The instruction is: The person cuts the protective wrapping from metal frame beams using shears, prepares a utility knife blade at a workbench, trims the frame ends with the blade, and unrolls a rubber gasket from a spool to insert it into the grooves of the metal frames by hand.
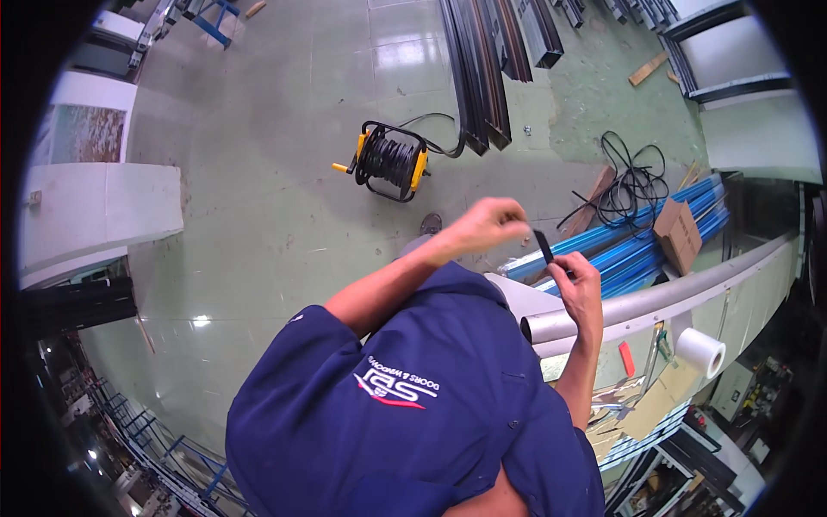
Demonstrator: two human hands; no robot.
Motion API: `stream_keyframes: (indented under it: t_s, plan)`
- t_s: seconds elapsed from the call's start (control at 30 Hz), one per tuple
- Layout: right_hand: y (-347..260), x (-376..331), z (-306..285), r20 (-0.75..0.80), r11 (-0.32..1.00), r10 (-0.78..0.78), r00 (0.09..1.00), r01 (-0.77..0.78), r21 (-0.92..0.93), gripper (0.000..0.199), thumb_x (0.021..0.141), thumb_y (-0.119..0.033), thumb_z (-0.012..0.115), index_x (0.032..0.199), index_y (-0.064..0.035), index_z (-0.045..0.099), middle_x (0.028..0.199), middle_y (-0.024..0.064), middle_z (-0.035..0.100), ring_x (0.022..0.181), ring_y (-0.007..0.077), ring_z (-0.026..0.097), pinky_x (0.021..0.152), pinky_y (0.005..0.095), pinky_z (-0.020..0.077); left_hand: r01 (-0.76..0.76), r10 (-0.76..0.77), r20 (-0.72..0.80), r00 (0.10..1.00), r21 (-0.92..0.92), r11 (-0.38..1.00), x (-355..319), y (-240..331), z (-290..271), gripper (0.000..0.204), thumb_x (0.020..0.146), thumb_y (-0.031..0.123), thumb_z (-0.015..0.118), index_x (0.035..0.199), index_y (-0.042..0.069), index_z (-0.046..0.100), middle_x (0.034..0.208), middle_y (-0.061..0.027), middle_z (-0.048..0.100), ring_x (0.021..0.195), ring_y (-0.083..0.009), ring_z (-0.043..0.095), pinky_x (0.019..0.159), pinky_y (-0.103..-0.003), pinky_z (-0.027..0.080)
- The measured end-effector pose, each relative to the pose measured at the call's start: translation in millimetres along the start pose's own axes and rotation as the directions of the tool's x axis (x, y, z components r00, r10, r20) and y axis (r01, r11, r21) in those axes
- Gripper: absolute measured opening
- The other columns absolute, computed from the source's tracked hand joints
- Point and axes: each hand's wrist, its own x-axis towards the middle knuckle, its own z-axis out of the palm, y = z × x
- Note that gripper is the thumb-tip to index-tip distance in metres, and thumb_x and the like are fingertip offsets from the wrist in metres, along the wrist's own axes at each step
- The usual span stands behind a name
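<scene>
A short, flat black strip (543,247) slants between my two hands in front of my body. My right hand (579,284) pinches its lower end between thumb and fingers. At the strip's upper end is my left hand (491,226), slightly blurred, with its fingers curled together. Whatever those fingertips hold is too small to make out. Both forearms are bare below dark blue sleeves.
A cable reel (388,162) with yellow handles stands on the floor by long dark profiles (482,95). To the right are blue-wrapped profiles (603,258), a cardboard box (678,234), loose black cable (633,185), a grey tube (620,312) and a white roll (699,351).
</scene>
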Motion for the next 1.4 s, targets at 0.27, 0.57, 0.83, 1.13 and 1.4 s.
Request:
stream_keyframes:
  t_s: [0.27,0.57,0.83,1.13,1.4]
  plan:
    - [-24,89,36,-0.101,0.982,0.067,0.993,-0.048,0.184,0.022,0.088,-0.010,0.070,0.102,0.0063,0.067,0.086,0.0062,0.065,0.073,0.0114,0.060,0.069,0.0244,0.0487,0.064,-0.099,-0.706,0.701,-0.076,0.995,41,-73,-97,0.036,0.089,0.019,0.068,0.115,-0.007,0.064,0.106,-0.0109,0.069,0.100,-0.0150,0.063,0.089,-0.029,0.049]
    - [-43,179,49,0.043,0.988,-0.144,0.989,0.142,0.055,0.018,0.088,-0.009,0.069,0.099,0.0044,0.067,0.078,0.0073,0.061,0.065,0.0122,0.056,0.060,0.0275,0.0452,0.046,-0.130,-0.673,0.728,-0.141,0.989,72,-92,-101,0.033,0.091,0.015,0.067,0.116,-0.006,0.064,0.104,-0.0096,0.069,0.096,-0.0133,0.063,0.087,-0.028,0.050]
    - [-54,250,66,0.298,0.953,-0.253,0.920,0.290,-0.087,0.016,0.083,-0.008,0.070,0.096,0.0010,0.068,0.076,0.0111,0.060,0.063,0.0223,0.057,0.061,0.0325,0.0462,-0.013,-0.226,-0.685,0.693,-0.325,0.946,75,-89,-88,0.022,0.093,0.009,0.064,0.109,-0.006,0.066,0.091,-0.0032,0.068,0.083,-0.0073,0.060,0.075,-0.024,0.050]
    - [-83,285,81,0.399,0.921,-0.159,0.903,0.281,-0.269,0.014,0.085,-0.006,0.069,0.096,0.0009,0.068,0.074,0.0103,0.060,0.062,0.0182,0.057,0.059,0.0301,0.0453,0.105,-0.346,-0.606,0.716,-0.396,0.912,74,-81,-104,0.024,0.090,0.015,0.067,0.104,-0.005,0.068,0.081,-0.0042,0.068,0.072,-0.0075,0.059,0.065,-0.026,0.049]
    - [-98,291,91,0.509,0.886,-0.050,0.859,0.274,-0.374,0.010,0.083,-0.005,0.070,0.091,0.0004,0.067,0.075,0.0096,0.062,0.063,0.0172,0.060,0.060,0.0289,0.0470,0.088,-0.309,-0.718,0.623,-0.327,0.941,73,-71,-100,0.024,0.086,0.012,0.068,0.100,-0.006,0.068,0.084,-0.0138,0.068,0.064,-0.0170,0.061,0.060,-0.030,0.048]
